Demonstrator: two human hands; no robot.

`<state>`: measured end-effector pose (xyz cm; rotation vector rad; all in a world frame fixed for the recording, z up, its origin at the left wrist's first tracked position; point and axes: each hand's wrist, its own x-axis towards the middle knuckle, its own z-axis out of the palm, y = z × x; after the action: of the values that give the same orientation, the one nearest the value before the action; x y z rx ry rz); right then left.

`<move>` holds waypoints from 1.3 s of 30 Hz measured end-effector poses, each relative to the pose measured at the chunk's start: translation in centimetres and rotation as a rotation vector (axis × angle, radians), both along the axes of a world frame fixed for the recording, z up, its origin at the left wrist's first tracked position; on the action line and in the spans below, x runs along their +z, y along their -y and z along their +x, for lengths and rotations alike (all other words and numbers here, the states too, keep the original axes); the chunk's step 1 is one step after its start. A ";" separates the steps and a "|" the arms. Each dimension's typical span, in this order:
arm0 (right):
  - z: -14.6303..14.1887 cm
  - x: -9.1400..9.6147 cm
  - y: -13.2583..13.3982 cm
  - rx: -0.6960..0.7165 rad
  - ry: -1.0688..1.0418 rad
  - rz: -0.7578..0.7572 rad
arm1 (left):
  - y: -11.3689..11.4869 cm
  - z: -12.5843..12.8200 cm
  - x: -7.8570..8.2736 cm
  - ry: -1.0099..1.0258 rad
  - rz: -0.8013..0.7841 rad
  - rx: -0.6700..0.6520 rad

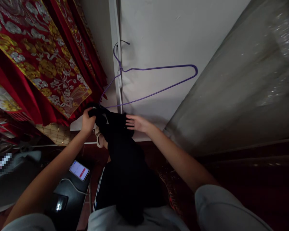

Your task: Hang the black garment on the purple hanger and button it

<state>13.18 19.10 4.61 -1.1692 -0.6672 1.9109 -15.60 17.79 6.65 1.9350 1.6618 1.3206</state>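
Observation:
A purple wire clothes hanger is hooked at a narrow white strip on the wall, its long arm pointing right. Its left end dips into the black garment, which drapes down toward my body. My left hand is closed on the cloth beside that end of the hanger. My right hand lies against the garment's right edge, its fingers stretched out and a little apart. The thumb of that hand is hidden. Folds and dim light obscure which part of the garment is on the hanger.
Red embroidered cloths hang at the left. Plastic-wrapped grey material leans at the right. A lit phone lies on a black surface at lower left, near a white cable and a grey chair.

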 end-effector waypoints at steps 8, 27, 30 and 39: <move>-5.1 5.1 3.2 0.446 -0.176 0.056 | 11.7 8.1 3.2 -0.500 -0.036 -0.503; 5.1 13.8 -0.2 0.447 1.034 1.101 | 3.8 2.2 1.1 -0.840 -0.193 -0.561; 4.2 11.0 -4.2 0.020 0.885 1.091 | 3.3 -1.1 3.5 -0.777 -0.196 -0.435; 5.2 6.1 -6.8 -0.129 0.969 1.003 | 5.7 -3.7 4.1 -0.631 -0.612 -0.304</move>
<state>18.38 25.92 10.68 -1.2979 -1.7274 0.5608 -19.27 12.06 10.79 2.1688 1.6406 0.0425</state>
